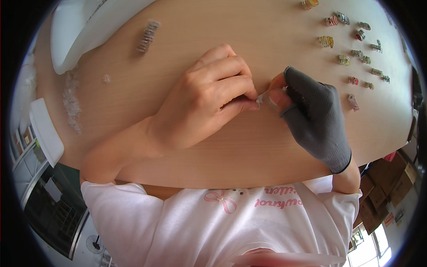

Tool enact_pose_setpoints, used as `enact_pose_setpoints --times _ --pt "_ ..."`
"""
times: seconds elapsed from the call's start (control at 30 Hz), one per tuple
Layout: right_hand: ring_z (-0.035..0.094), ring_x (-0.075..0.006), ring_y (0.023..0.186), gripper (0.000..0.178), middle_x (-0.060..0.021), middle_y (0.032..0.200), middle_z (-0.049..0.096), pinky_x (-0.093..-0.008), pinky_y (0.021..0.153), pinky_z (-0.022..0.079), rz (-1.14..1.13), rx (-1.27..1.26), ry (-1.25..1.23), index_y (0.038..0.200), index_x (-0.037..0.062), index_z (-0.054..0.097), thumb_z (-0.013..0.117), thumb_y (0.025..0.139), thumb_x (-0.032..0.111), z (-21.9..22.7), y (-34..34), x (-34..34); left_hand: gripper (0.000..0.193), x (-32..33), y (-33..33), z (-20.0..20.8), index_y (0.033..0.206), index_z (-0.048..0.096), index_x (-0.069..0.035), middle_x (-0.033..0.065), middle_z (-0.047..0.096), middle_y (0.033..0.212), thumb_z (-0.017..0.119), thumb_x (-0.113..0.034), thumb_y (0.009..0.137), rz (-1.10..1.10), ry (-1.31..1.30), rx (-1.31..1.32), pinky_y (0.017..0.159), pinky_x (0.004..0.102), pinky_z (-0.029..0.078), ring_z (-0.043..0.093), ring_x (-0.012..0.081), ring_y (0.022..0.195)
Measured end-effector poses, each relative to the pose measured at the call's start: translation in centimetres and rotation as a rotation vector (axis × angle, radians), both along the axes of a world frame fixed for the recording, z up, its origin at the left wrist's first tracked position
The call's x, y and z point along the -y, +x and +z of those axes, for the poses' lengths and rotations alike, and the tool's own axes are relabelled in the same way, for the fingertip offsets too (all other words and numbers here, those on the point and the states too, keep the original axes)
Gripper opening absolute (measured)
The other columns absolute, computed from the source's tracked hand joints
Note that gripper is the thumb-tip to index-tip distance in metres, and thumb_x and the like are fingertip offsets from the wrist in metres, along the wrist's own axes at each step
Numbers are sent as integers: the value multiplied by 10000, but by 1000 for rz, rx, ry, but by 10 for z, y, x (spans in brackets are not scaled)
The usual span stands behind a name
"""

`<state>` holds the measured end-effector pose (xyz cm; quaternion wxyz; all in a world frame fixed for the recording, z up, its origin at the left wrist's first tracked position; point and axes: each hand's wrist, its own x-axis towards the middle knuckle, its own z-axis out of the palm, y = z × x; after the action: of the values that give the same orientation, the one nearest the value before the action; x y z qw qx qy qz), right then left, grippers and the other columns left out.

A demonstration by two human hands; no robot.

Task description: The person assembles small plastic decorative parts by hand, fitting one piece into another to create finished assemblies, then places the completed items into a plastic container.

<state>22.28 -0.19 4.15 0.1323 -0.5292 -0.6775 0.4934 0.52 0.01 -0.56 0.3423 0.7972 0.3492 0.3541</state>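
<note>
My left hand (207, 95) is bare and closed, its thumb and fingertips pinching a small clear plastic piece (259, 99). Facing it, my right hand (313, 109) wears a grey glove that leaves the thumb and index fingertips bare. Those fingertips are pressed together close by the clear piece; what lies between them is too small to make out. A dark patch shows inside the curled gloved fingers, partly hidden. Both hands are just above the wood-toned table (222, 164), near its middle.
Several small coil-like stacks of rings (344, 59), in various colours, are scattered at the right. A longer stack (148, 35) lies at the far left. A white tub (66, 40) and a strip of clear bits (71, 102) are left, above a white tray (46, 131) at the edge.
</note>
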Motion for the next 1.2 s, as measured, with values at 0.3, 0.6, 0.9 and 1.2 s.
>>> enact_pose_setpoints --times 0.3,0.6,0.9,1.2 --pt "379 -31 533 19 0 606 485 -235 499 318 98 31 162 937 -12 608 599 934 5 -1 1 -6 237 0 2 1 788 679 -1 71 623 843 837 44 617 2 11 11 630 350 474 575 242 793" --pt "373 -39 503 43 11 551 409 -269 473 320 232 50 152 914 -7 604 588 933 28 -1 7 -22 214 -1 3 5 795 677 8 80 635 842 814 61 639 -7 -19 5 667 354 488 594 247 817" --pt "628 -141 551 119 -95 662 644 -317 541 493 268 -34 -171 898 -38 619 567 870 65 -1 13 -40 190 -2 2 6 816 698 6 76 638 844 813 58 673 -16 1 -55 676 340 479 587 229 829" --pt "575 -144 497 188 -81 567 539 -313 499 442 138 47 -137 825 -45 596 639 880 130 5 7 -30 184 0 2 3 809 693 1 70 641 856 823 43 686 -4 -33 -39 695 339 485 596 228 839"
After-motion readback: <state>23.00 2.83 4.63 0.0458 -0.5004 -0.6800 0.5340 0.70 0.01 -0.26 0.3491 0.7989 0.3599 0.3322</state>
